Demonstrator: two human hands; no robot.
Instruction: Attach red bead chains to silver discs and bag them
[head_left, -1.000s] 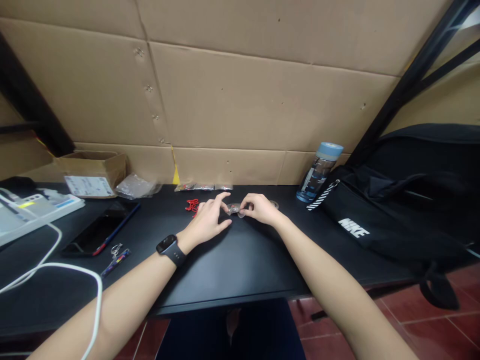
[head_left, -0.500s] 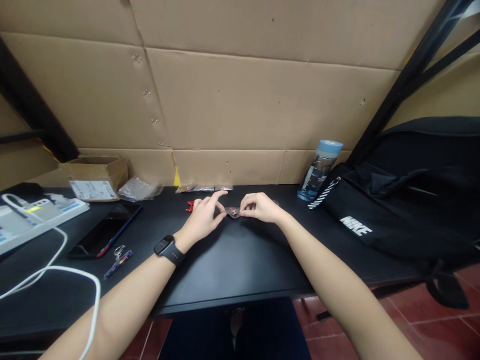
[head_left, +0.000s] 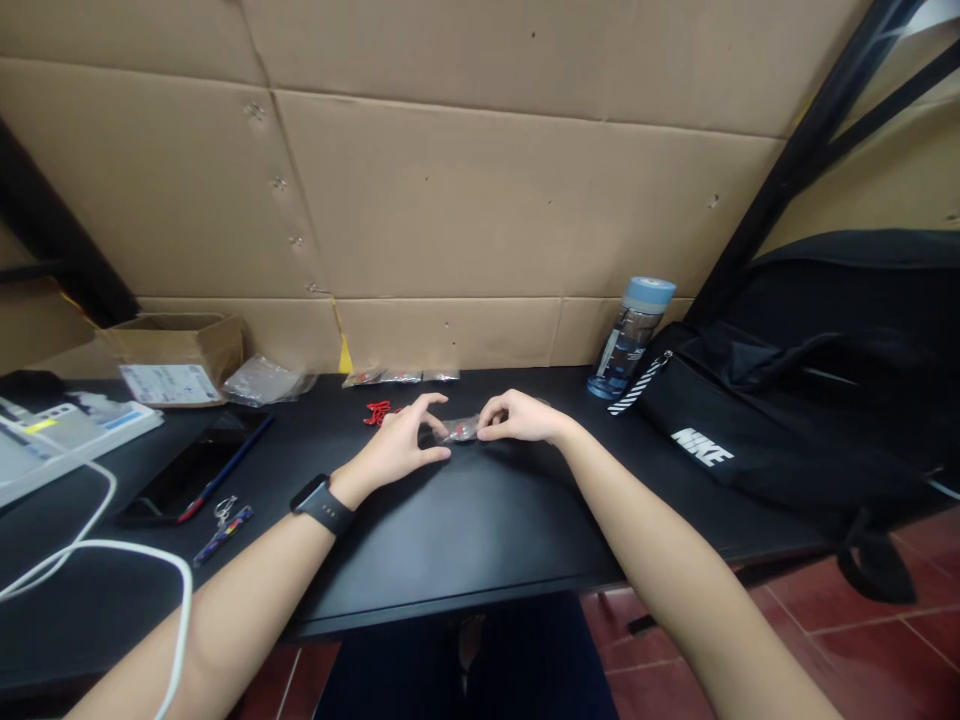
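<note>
A small clear plastic packet [head_left: 460,430] with something red inside lies between my hands over the black table. My right hand [head_left: 517,416] pinches the packet's right end between thumb and fingers. At the packet's left end is my left hand [head_left: 405,440], its thumb and index finger spread apart. Just behind the left hand, a red item [head_left: 377,412] rests on the table. Several flat clear packets [head_left: 401,377] lie in a row along the cardboard wall.
On the left are a power strip [head_left: 82,440], white cable, phone [head_left: 202,465], keychain [head_left: 223,533], open cardboard box [head_left: 176,360] and plastic bags [head_left: 266,380]. A bottle [head_left: 631,335] and a black bag [head_left: 810,400] stand on the right of the table [head_left: 457,540].
My left thumb and index finger have parted at the packet's left end, and more of the packet shows. The view has shifted slightly, uncovering more of the red item.
</note>
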